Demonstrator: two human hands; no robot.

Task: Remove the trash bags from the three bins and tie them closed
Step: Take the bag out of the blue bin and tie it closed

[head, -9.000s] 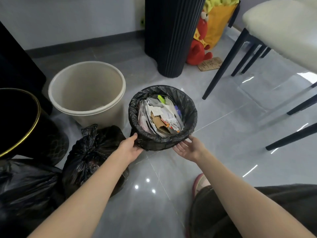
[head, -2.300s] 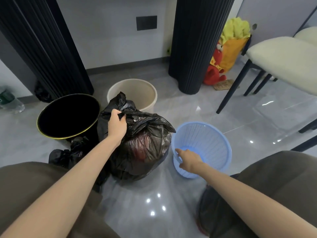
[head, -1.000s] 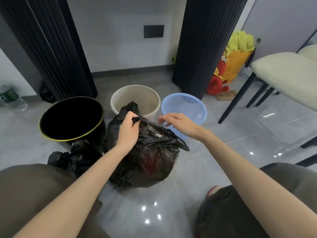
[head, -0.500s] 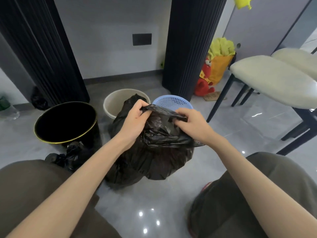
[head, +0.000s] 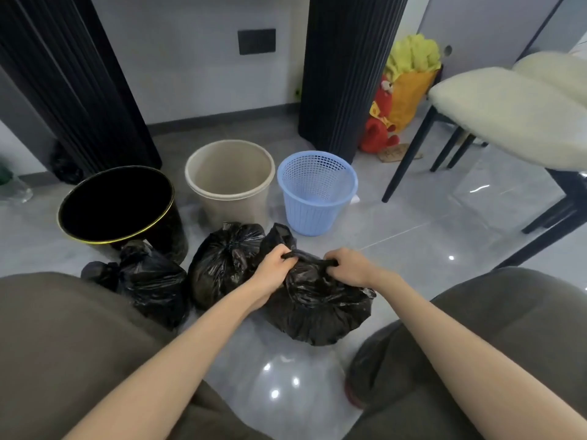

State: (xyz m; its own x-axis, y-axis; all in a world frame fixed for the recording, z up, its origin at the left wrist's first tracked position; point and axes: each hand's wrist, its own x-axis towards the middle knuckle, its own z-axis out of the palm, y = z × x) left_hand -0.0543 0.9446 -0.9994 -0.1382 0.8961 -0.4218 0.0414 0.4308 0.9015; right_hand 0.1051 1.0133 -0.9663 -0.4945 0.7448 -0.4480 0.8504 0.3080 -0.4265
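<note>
The twisted neck of the nearest trash bag [head: 317,300] is gripped by left hand [head: 270,268] and right hand [head: 347,266], hands apart, on the floor [head: 428,249].

A home — cushioned chairs [head: 508,106], plush toy [head: 381,128], tiled floor [head: 444,217].

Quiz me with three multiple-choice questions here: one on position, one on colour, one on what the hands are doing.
1. What stands between the black bin and the blue basket?
A. a red bucket
B. beige bin
C. a cardboard box
2. The black bin's rim is:
A. gold
B. red
C. white
3. The left hand and right hand:
A. hang open
B. hold a broom
C. grip the trash bag at its top
Answers: B, it sits mid-row; A, a gold line rings its mouth; C, fingers curl round bunched plastic.
</note>
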